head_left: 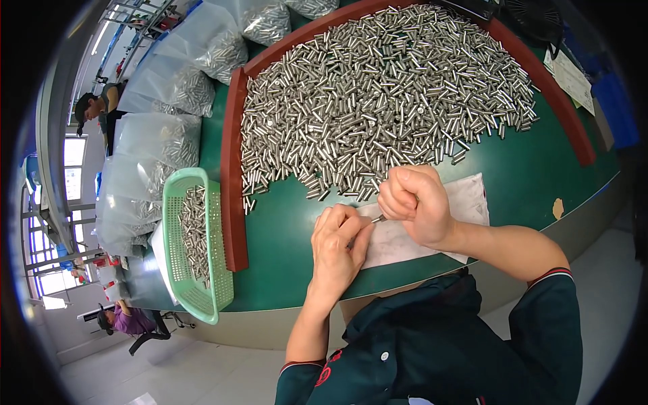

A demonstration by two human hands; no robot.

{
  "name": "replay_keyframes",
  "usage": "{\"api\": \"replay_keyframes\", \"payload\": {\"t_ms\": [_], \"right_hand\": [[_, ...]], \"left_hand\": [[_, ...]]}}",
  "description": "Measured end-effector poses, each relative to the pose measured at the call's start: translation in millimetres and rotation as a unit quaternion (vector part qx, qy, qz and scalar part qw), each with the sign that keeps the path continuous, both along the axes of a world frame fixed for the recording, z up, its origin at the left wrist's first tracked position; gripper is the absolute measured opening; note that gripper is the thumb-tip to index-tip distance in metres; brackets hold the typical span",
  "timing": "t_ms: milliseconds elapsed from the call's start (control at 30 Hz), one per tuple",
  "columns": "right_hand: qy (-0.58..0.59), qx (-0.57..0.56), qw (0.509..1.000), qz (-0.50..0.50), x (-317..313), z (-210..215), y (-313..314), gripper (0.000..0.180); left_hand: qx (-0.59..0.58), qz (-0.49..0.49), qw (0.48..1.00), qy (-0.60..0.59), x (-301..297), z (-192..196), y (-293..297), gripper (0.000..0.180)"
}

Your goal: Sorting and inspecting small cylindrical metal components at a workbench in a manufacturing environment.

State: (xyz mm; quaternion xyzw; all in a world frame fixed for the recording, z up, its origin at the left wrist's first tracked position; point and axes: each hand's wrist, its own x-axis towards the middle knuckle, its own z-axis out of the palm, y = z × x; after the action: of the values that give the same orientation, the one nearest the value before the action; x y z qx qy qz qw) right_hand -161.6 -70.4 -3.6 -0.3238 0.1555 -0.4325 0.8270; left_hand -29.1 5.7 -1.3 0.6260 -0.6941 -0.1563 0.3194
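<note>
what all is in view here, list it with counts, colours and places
metal pins: too many to count, silver, heaped on the bench, also in basket and bags
rails: three sections, red-brown, around the heap
perforated basket: one, light green, left of the rails
plastic bags: at least six, clear, far left to top
workbench: one, green top, centre
sheet: one, stained white, under the hands
scrap: one, tan, bench right
papers: several, pale, upper right
bin: blue, right edge, count unclear
co-workers: two, one in purple, left background
thin metal piece: one, grey, between the hands
left hand: one, bare, centre
right hand: one, bare, fisted, right of it
</note>
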Motion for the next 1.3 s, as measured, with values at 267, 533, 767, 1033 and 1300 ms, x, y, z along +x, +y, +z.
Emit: {"api": "replay_keyframes", "payload": {"t_ms": [267,533,767,1033,1300], "right_hand": [[0.036,-0.064,0.997,-0.013,3,1,10,0.037],[0.106,-0.131,0.985,-0.037,7,4,16,0.035],[0.058,-0.059,0.996,-0.023,4,2,11,0.037],[0.047,-0.027,0.998,-0.010,4,3,6,0.037],[0.049,-0.028,0.998,-0.001,5,7,3,0.037]], "left_hand": [[0.004,-0.019,1.000,-0.019,0,1,-2,0.009],[0.008,-0.017,1.000,-0.015,-1,5,-2,0.008],[0.084,0.064,0.972,0.212,-2,5,11,0.010],[-0.026,0.012,0.999,-0.015,-2,8,0,0.015],[0.141,0.044,0.769,0.622,29,14,5,0.017]]}}
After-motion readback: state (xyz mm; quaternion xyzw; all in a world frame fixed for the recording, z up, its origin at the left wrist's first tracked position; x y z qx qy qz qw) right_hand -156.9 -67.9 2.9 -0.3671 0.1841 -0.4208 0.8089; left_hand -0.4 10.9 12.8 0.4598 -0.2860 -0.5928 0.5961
